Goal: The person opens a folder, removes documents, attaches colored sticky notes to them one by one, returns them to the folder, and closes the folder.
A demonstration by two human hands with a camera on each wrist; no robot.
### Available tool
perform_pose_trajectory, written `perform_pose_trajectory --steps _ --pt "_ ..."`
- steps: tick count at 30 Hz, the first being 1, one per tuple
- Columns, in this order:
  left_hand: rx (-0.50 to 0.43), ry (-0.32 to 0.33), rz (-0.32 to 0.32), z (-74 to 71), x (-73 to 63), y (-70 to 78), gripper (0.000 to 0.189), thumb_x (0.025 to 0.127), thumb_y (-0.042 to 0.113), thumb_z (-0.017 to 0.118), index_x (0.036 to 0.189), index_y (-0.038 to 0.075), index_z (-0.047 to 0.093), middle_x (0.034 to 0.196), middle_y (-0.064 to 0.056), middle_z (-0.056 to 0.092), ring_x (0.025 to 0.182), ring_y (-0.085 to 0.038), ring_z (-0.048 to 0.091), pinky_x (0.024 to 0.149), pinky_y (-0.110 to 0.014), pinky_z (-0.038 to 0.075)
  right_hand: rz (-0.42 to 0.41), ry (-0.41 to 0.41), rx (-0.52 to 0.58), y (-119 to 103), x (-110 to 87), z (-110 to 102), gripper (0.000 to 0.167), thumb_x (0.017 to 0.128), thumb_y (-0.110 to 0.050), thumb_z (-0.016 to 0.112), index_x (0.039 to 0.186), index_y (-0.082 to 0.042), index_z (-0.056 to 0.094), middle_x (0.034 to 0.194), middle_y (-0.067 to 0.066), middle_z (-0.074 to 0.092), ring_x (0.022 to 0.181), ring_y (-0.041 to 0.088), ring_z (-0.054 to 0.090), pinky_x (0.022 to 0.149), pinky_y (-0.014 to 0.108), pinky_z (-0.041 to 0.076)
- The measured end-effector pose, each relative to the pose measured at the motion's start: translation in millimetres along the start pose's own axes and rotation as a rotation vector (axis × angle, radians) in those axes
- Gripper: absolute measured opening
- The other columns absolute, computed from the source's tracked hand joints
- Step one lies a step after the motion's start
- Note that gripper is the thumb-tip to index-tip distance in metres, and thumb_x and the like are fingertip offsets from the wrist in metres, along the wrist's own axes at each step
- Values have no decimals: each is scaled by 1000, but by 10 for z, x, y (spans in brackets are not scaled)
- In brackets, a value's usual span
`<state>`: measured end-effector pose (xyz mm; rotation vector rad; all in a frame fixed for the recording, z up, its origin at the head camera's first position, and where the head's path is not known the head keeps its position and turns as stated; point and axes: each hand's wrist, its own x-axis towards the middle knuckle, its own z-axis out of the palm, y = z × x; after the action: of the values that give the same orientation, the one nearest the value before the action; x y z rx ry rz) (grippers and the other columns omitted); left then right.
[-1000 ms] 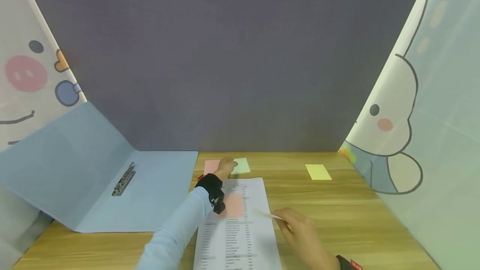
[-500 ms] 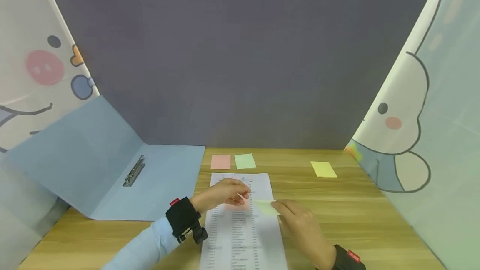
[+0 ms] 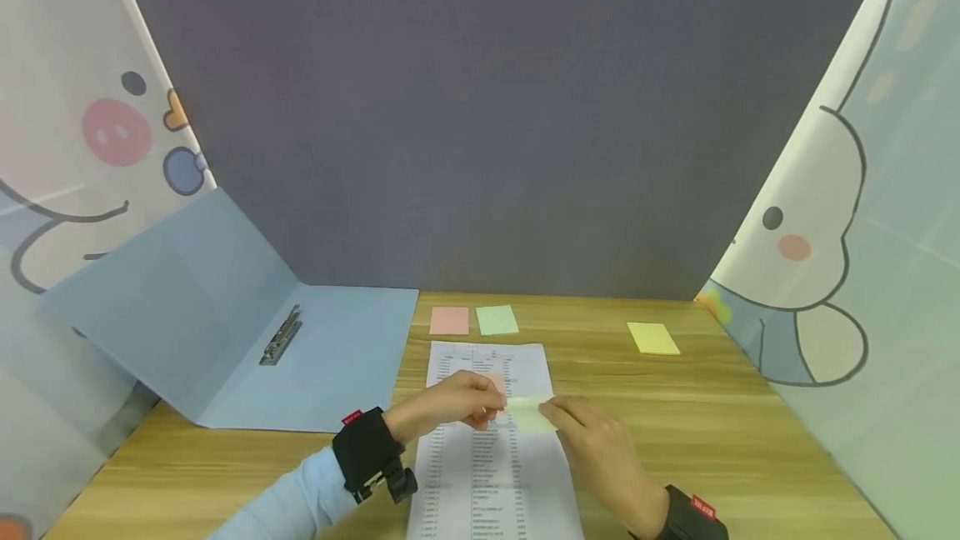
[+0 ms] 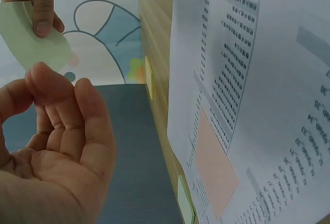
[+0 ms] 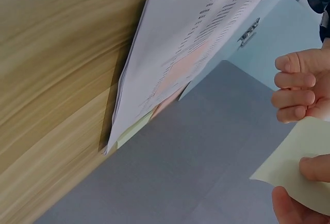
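A pale green sticky note [image 3: 528,415] is stretched between my hands, above a printed sheet [image 3: 457,482]. My right hand [image 3: 600,448] pinches its right edge between thumb and fingers, the thumb lying flat on the note in the right wrist view. At the opposite edge, my left hand [image 3: 457,398] has its thumb and index fingertips together on the note's corner, its other fingers curled loosely. A pink sticky note [image 4: 214,167] lies on the printed sheet, partly hidden by my left hand in the head view.
Behind the sheet lie a pink note pad [image 3: 450,321] and a green note pad [image 3: 497,320]. A yellow note pad [image 3: 653,338] lies farther right. At left an opened blue folder [image 3: 352,357] shows its metal clip [image 3: 281,336]. A dark panel [image 3: 487,123] stands behind the table.
My left hand has come back from the pads behind the sheet to the green note's left edge. The note in my right hand has turned to show its face. The head view has shifted slightly.
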<state>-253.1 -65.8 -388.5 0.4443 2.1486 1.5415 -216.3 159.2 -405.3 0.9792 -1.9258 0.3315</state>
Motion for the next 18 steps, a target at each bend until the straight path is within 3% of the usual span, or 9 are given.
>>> perform_pose_trajectory --steps 3,5,6,8,10,14,18 --pt "-4 18 19 10 -11 2 23 88 23 58 84 0 59 73 0 55 65 -11 53 70 -28 51 -8 -7 11 -14 6 -9 41 98 -14 29 87 -8 68 85 2 65 74 17 64 62 26 52" --pt "11 39 37 6 -20 -1 21 88 23 58 83 2 60 73 0 55 67 -11 54 70 -28 51 -9 -25 24 -22 7 -15 17 89 -4 51 88 -8 68 86 2 65 76 17 64 64 27 53" --pt "29 51 50 2 -28 -3 21 88 23 58 83 3 60 74 0 55 68 -12 54 70 -28 51 -5 -47 29 -27 5 -21 14 81 0 61 90 -8 68 88 3 65 78 18 64 65 28 53" --pt "75 81 84 -11 -43 -11 20 89 23 58 83 4 61 73 0 55 68 -13 53 70 -30 50 12 -114 34 -33 2 -36 35 64 1 76 97 -7 67 94 3 65 85 19 64 68 29 53" --pt "137 117 122 -28 -60 -23 19 89 23 57 83 7 63 73 1 55 67 -13 53 66 -30 48 50 -214 35 -35 -2 -55 60 52 -13 86 107 -7 64 104 4 63 95 21 62 74 31 53" --pt "266 167 185 -71 -100 -51 18 90 24 55 81 10 63 74 2 56 63 -11 51 57 -25 43 144 -400 29 -14 -4 -76 79 59 -50 76 121 -5 56 122 8 56 110 25 55 84 37 50" --pt "325 155 216 -100 -178 -55 18 90 22 54 81 10 64 77 -3 60 60 -10 51 54 -23 42 185 -418 24 26 11 -51 61 72 -43 72 114 -1 59 118 12 58 106 26 57 85 38 49"
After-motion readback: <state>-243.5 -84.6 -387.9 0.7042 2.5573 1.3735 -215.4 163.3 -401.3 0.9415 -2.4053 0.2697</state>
